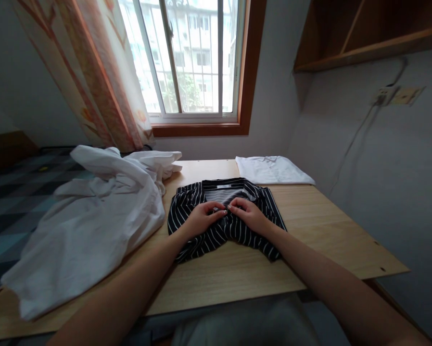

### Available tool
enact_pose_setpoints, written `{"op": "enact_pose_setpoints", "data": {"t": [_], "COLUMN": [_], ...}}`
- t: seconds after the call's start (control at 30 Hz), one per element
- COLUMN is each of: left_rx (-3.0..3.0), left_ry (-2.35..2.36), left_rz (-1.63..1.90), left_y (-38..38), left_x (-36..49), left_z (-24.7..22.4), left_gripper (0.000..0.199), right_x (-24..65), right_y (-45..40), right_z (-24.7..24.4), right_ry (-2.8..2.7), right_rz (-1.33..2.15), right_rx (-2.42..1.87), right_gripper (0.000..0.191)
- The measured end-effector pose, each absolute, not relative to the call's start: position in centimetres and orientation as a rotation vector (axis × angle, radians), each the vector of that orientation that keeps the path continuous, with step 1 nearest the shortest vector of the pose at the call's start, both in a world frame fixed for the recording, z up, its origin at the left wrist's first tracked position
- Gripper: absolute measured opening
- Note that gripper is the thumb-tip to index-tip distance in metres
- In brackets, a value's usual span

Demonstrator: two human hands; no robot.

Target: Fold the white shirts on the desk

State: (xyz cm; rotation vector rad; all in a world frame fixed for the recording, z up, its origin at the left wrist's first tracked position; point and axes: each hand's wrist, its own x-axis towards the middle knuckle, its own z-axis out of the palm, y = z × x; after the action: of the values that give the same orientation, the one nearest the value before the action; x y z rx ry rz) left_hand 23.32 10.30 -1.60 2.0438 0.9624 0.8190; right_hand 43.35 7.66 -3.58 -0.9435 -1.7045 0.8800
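Note:
A black shirt with white stripes [187,204] lies bunched on the wooden table in front of me, its collar and pale label toward the window. My left hand [206,217] pinches the shirt's front edge just below the neck opening, thumb against fingers. Close beside it, my right hand [247,214] pinches the other side of the front in the same way. The fingertips of both hands almost meet at the middle. Whatever small part, such as a button, sits between them is too small to make out. The lower part of the shirt spreads toward me in folds.
A crumpled white garment [104,216] covers the table's left side and reaches toward a checked bed [6,202]. A folded white garment [273,170] rests at the back right of the wooden table [331,226]. Behind stand a window [197,62] and a curtain [96,72].

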Motion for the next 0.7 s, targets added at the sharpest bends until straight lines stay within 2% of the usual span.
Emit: {"op": "enact_pose_setpoints", "data": {"t": [0.27, 0.4, 0.5, 0.63, 0.7], "left_rx": [2.248, 2.179, 2.201, 2.316, 2.329], "left_ry": [1.222, 1.413, 1.491, 1.538, 1.546], "left_rz": [0.894, 1.091, 1.091, 0.935, 0.882], "left_y": [10.7, 11.8, 12.4, 13.0, 13.2], "left_x": [21.8, 20.3, 19.6, 19.5, 19.6], "left_z": [-0.6, 0.3, 0.4, -0.6, -1.1], "left_gripper": [0.032, 0.037, 0.04, 0.037, 0.034], "right_x": [43.5, 45.2, 46.0, 44.4, 42.9], "right_y": [7.6, 8.3, 8.1, 6.3, 5.3], "right_z": [-3.6, -3.3, -2.5, -1.2, -0.9], "right_ry": [-1.627, -1.35, -1.277, -1.524, -1.787], "right_rz": [0.863, 0.598, 0.423, 0.079, -0.031], "right_rx": [-0.969, -1.092, -1.187, -1.184, -1.111], "right_gripper": [0.034, 0.035, 0.031, 0.017, 0.024]}}
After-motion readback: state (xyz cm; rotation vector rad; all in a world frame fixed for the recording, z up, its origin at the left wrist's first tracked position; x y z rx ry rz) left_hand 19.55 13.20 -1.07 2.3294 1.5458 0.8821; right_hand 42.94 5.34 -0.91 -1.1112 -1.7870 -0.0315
